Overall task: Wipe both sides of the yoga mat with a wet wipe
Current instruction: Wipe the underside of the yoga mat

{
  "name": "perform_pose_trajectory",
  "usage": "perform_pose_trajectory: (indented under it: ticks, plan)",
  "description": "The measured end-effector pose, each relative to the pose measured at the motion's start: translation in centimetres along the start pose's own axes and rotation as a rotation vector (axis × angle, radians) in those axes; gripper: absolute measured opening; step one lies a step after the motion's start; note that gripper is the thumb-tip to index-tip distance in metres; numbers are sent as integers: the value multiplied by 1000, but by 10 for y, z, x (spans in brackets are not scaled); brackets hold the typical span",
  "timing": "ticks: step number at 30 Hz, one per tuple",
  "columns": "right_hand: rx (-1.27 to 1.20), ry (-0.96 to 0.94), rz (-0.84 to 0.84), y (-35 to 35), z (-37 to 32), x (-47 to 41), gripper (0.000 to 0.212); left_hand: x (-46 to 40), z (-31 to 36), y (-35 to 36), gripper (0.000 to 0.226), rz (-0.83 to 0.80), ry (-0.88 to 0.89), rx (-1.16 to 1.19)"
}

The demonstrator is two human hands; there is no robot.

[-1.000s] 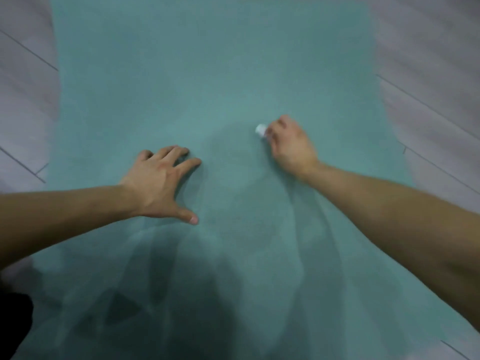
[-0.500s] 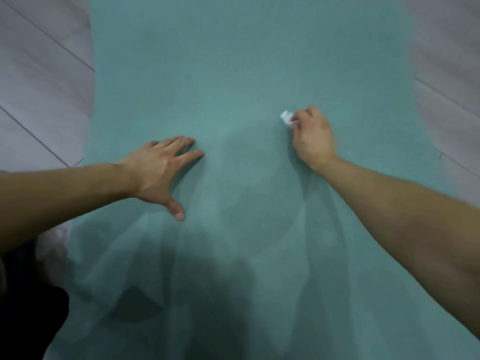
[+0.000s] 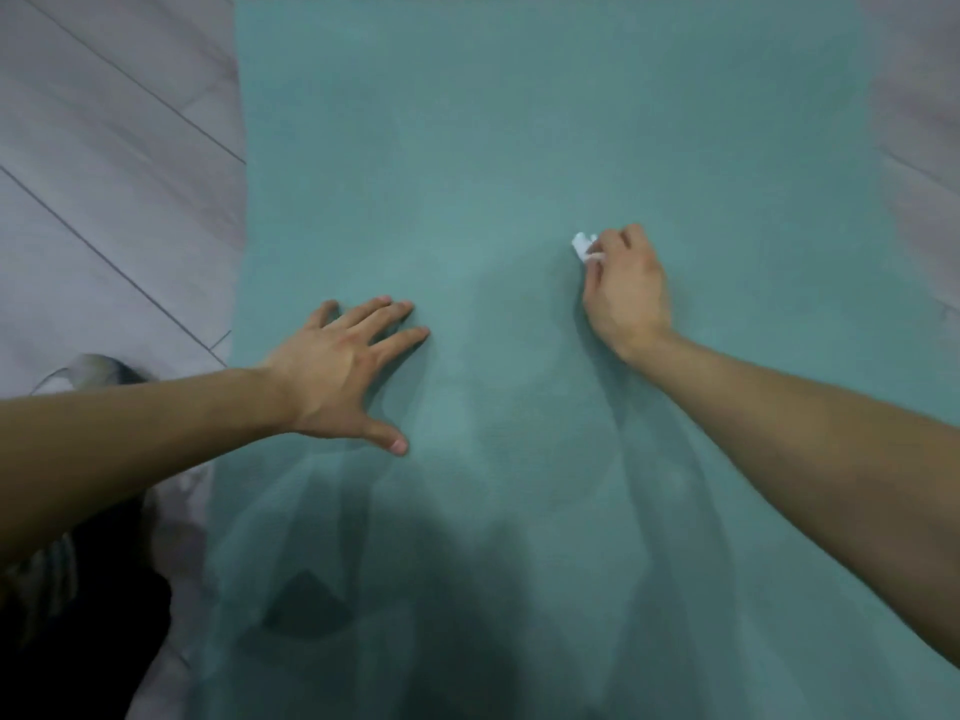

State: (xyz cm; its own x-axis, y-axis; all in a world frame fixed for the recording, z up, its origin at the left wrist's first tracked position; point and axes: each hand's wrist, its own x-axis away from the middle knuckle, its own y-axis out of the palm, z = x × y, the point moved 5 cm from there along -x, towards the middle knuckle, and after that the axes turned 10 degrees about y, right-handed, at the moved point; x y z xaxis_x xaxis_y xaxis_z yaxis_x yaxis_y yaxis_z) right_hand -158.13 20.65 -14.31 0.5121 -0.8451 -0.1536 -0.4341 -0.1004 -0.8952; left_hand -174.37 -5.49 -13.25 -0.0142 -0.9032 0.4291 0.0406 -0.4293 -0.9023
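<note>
A teal yoga mat (image 3: pixel 519 122) lies flat on the floor and fills most of the view. My left hand (image 3: pixel 337 368) rests palm-down on the mat near its left edge, fingers spread and straight. My right hand (image 3: pixel 626 291) sits on the mat to the right of centre, fingers curled round a small crumpled white wet wipe (image 3: pixel 583 246). Only a bit of the wipe shows past my fingertips, touching the mat.
Grey wood-look floor planks (image 3: pixel 104 174) lie to the left of the mat and a strip of floor (image 3: pixel 919 148) to the right. A dark garment and pale object (image 3: pixel 88 371) sit at the lower left beside the mat. My shadow covers the mat's near part.
The view has shifted left, showing more floor on the left. My right hand with the wipe has slid slightly right and away across the mat. My left hand stays planted.
</note>
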Motion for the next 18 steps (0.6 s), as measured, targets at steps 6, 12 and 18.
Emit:
perform_pose_trajectory:
  ticks: [6, 12, 18]
  plan:
    - [-180, -789, -441, 37, -137, 138, 11, 35, -20, 11, 145, 8, -180, 28]
    - [55, -71, -83, 20, -46, 6, 16, 62, -53, 20, 147, 5, -629, 159]
    - [-187, -676, -441, 39, -134, 135, 17, 64, -57, 30, 149, 18, -731, 432]
